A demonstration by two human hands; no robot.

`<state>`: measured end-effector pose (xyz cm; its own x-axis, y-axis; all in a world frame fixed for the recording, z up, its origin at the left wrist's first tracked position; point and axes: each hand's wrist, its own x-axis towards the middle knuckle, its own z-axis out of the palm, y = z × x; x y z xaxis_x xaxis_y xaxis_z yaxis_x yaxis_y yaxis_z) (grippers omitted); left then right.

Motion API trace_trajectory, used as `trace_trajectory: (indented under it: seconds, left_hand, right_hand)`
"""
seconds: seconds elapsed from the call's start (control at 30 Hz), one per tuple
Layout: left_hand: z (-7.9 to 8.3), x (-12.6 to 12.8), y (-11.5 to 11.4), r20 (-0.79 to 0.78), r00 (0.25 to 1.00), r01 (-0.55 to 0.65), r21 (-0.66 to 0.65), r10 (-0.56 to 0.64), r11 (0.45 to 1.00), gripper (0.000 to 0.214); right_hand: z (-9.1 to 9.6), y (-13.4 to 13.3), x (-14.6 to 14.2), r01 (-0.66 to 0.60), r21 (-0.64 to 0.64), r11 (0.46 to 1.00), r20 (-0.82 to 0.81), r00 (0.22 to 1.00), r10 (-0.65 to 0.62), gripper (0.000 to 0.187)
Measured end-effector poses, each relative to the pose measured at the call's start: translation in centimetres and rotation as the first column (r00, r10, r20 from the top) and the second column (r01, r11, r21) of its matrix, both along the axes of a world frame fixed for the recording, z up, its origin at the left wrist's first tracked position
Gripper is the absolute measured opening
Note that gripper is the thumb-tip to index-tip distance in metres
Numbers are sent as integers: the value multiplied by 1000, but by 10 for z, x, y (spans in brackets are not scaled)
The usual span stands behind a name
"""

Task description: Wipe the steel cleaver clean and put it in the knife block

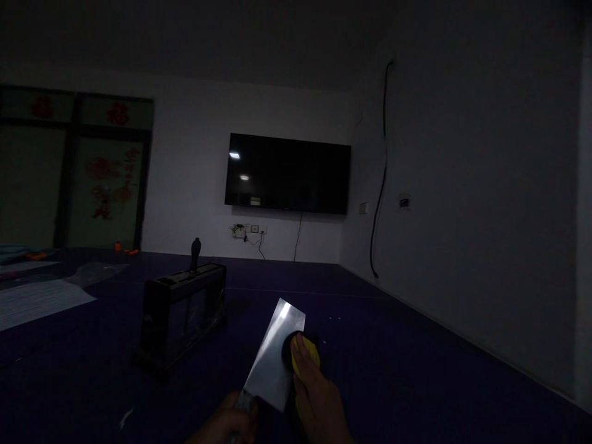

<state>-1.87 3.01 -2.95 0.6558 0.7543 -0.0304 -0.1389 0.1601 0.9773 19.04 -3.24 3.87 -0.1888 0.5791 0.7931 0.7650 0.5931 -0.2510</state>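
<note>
A cleaver (274, 361) with a broad shiny blade tilts up and away from me at the bottom middle of the head view. My left hand (231, 424) is closed around its handle. Against the blade's right side, my right hand (321, 401) presses a yellow and black pad (307, 356), either a sponge or a cloth. To the left stands a dark knife block (182, 317) with a black handle (195, 248) sticking up from its top. Dim light hides the block's details.
The block stands on a dark blue surface (370, 370). White sheets (41, 301) and clear plastic (97, 272) lie at the left, with small orange things (118, 246) beyond. A television (287, 174) hangs on the far wall, and a black cable (383, 176) runs down the right wall.
</note>
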Motion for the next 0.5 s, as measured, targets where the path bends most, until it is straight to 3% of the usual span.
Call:
trace_trajectory:
  seconds: [0.27,0.5]
  left_hand:
    - [4,7,-6,70,996,-49,11,49,999,31]
    - [6,14,-15,128,984,-133,39,127,990,38]
  right_hand:
    - [4,-4,0,-48,-50,998,186,981,56,68]
    - [7,-8,-2,-62,-90,994,389,917,92,75]
